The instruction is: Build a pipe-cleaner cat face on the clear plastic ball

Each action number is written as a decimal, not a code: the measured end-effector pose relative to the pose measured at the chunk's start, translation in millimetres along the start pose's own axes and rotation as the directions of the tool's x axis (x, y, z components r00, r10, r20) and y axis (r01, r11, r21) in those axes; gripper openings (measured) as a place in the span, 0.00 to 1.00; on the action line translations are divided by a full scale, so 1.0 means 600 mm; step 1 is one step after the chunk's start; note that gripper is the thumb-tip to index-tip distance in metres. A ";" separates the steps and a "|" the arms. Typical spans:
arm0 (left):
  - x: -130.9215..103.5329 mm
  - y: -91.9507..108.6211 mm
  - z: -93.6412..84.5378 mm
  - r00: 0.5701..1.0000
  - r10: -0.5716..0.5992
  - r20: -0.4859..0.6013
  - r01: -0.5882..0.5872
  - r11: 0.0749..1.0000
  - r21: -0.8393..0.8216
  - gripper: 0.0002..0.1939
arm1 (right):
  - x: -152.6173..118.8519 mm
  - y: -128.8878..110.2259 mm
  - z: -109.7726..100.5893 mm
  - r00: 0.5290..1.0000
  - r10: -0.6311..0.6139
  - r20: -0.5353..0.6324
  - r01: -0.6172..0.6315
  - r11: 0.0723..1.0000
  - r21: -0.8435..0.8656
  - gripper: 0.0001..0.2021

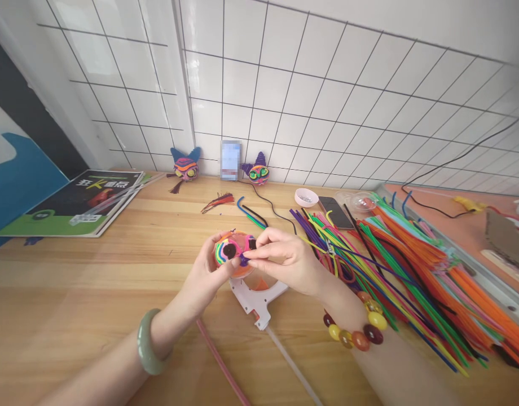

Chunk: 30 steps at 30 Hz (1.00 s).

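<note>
Between my hands is a round craft face [236, 238] covered in pink, yellow, green and blue coils, with dark round eyes and an orange edge. My left hand [212, 264] grips its left side, with the thumb across the front. The fingertips of my right hand [285, 256] pinch a small purple piece of pipe cleaner [243, 259] against the lower middle of the face. My right fingers cover part of its right side. Just below lies a white and orange tool [259, 301], which looks like a glue gun with a pale stick in its back.
Bundles of coloured pipe cleaners [395, 270] spread over the right side. Two finished-looking craft faces [185, 168] [259, 172] and an upright phone [231, 160] stand along the wall. A pink bowl [306, 197], a dark phone [335, 212] and books [111, 197] lie around.
</note>
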<state>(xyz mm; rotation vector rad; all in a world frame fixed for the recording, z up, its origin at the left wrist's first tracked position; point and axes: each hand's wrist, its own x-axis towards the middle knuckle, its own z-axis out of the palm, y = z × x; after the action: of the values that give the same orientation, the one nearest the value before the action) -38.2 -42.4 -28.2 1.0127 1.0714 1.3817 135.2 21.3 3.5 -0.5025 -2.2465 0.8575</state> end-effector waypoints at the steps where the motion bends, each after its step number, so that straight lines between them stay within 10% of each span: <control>1: 0.000 0.000 0.000 1.000 0.002 -0.004 -0.002 1.000 0.009 0.26 | 0.000 -0.001 0.000 1.000 -0.002 -0.007 0.002 1.000 -0.002 0.10; 30: -0.004 0.002 0.002 0.996 -0.025 0.082 0.035 0.992 -0.118 0.28 | 0.006 -0.013 0.002 0.996 0.024 -0.088 -0.027 0.999 -0.030 0.10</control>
<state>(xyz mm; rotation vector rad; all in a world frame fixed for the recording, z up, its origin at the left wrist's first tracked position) -37.2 -44.6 -26.8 0.9533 0.9298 1.3527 130.9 17.1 9.9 -0.5736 -2.1806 0.7988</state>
